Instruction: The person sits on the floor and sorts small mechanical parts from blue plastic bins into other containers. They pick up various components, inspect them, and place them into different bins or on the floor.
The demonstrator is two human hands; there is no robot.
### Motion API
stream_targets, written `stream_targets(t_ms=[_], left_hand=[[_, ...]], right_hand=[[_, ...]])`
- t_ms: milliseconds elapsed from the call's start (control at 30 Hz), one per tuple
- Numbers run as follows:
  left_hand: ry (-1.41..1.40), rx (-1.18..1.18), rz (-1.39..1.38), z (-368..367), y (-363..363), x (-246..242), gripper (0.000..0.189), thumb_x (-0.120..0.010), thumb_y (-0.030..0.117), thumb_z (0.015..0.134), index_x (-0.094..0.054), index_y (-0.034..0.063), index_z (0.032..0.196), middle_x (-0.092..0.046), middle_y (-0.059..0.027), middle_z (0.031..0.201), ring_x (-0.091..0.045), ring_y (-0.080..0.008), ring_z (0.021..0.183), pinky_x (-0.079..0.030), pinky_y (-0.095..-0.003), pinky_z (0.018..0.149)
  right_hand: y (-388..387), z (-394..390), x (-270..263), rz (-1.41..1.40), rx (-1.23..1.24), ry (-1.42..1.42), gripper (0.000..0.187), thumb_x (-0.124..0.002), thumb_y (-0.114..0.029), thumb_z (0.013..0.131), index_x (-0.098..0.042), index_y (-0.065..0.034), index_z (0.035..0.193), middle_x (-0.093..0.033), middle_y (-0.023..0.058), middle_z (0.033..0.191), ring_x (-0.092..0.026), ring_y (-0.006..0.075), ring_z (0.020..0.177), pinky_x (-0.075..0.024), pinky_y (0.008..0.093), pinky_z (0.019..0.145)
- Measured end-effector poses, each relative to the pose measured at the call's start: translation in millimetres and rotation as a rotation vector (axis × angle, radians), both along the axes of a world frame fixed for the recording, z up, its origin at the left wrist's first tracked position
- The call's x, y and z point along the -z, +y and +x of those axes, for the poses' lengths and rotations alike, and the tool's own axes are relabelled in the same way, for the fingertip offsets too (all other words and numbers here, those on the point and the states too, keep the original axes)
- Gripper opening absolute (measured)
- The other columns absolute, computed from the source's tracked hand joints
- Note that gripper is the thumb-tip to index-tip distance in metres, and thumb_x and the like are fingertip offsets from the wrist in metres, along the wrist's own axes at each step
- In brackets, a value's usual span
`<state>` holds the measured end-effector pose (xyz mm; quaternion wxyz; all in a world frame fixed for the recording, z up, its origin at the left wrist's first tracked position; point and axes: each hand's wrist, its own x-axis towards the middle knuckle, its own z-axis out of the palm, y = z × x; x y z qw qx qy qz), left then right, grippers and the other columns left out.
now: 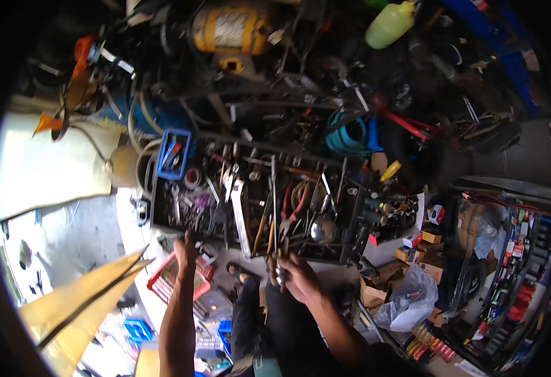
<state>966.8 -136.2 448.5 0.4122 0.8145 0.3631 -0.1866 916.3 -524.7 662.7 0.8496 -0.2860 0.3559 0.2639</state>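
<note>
A tool tray (252, 146) full of hand tools lies before me. My left hand (185, 249) is at its near left edge; its fingers are dark, and whether they grip the rim cannot be made out. My right hand (298, 278) is closed around a metal tool (279, 274) just below the near edge. A long thin rod (274, 202) runs from above that hand across the tray; whether it joins the held tool is unclear. In the tray lie a large adjustable wrench (240, 219), red-handled pliers (287, 207) and a shiny round metal piece (322, 229).
A blue bin (174, 154) sits on the tray's far left corner. Behind are a yellow tank (230, 28), a coiled teal hose (346, 134) and a red metal frame (409, 125). A red basket (160, 282) stands below my left hand; cartons and plastic bags (409, 301) lie right.
</note>
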Motion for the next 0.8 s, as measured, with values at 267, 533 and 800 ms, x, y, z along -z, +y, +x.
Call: stream_targets(t_ms=[267,533,800], left_hand=[[0.019,-0.150,-0.323,20.6,-19.2,-51.8,0.046,-0.073,0.044,0.103,-0.072,-0.0022,0.105,-0.063,-0.0061,0.068,-0.060,-0.0179,0.053,-0.048,-0.0351,0.047],[-0.246,-0.635,-0.971,-183.0,-37.9,-75.1,0.033,-0.074,0.035,0.104,-0.069,0.0027,0.099,-0.061,-0.0016,0.080,-0.059,-0.0151,0.064,-0.052,-0.0306,0.061],[-0.133,-1.256,-0.733,-549.2,-38.1,-52.0,0.033,-0.076,0.029,0.103,-0.069,-0.0032,0.107,-0.073,-0.0138,0.091,-0.075,-0.0261,0.072,-0.068,-0.0405,0.060]], right_hand=[[53.5,40.3,-64.8,0.443,-0.032,-0.280,0.056,-0.060,-0.028,0.108,-0.047,-0.0059,0.158,-0.054,0.0210,0.158,-0.055,0.0416,0.144,-0.0497,0.0574,0.118],[122.5,4.7,-125.0,0.375,-0.456,-0.374,0.056,-0.051,-0.004,0.104,-0.043,-0.0026,0.159,-0.054,0.0237,0.156,-0.054,0.0437,0.144,-0.0508,0.0534,0.119],[262.3,-105.2,-144.7,0.459,-0.969,-0.304,0.052,-0.060,0.004,0.104,-0.049,-0.0013,0.155,-0.058,0.0221,0.152,-0.056,0.0430,0.143,-0.0559,0.0531,0.115]])
